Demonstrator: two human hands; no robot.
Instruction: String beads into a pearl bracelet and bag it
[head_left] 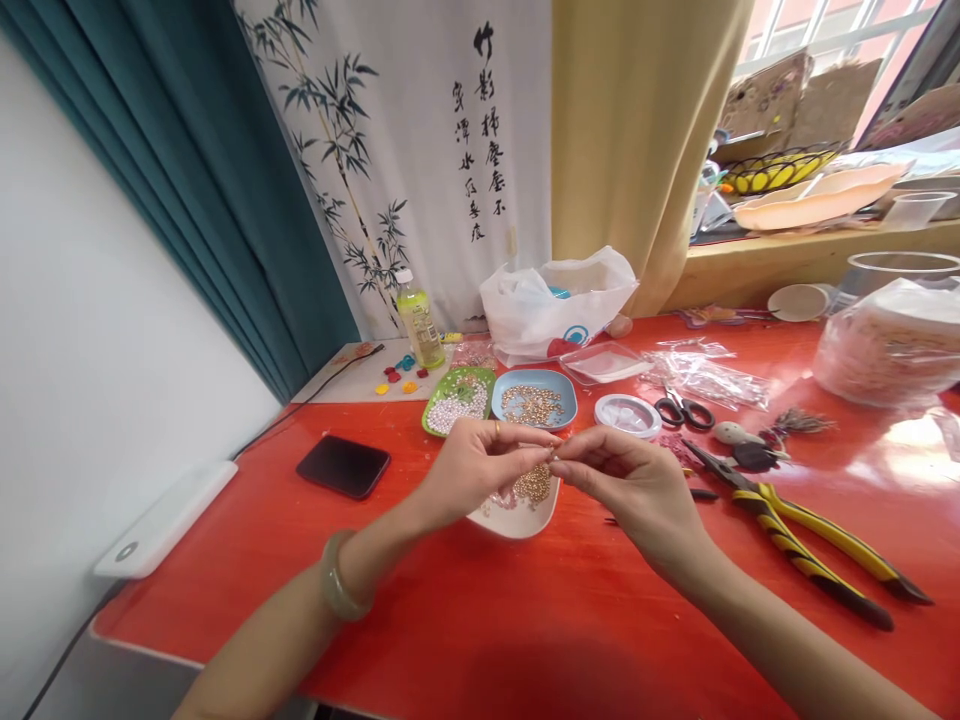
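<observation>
My left hand (480, 465) and my right hand (634, 485) meet fingertip to fingertip above a white bowl (517, 525). Both pinch with thumb and forefinger; a tiny pale speck shows between the tips, too small to name. The bowl holds gold beads (535, 484) on its right side and pinkish clear beads (504, 500) on its left. Just behind stand a green dish (430, 418) of white pearl-like beads (457, 405) and a blue dish (572, 400) with scattered gold beads (531, 404). My left hand partly covers the bowl.
Yellow-black pliers (795, 535) and scissors (681, 411) lie to the right, near a round clear-lidded container (628, 415). A black phone (343, 466) rests at left. Behind the dishes are a drink bottle (420, 320), a white plastic bag (532, 315) and clear packets (705, 372).
</observation>
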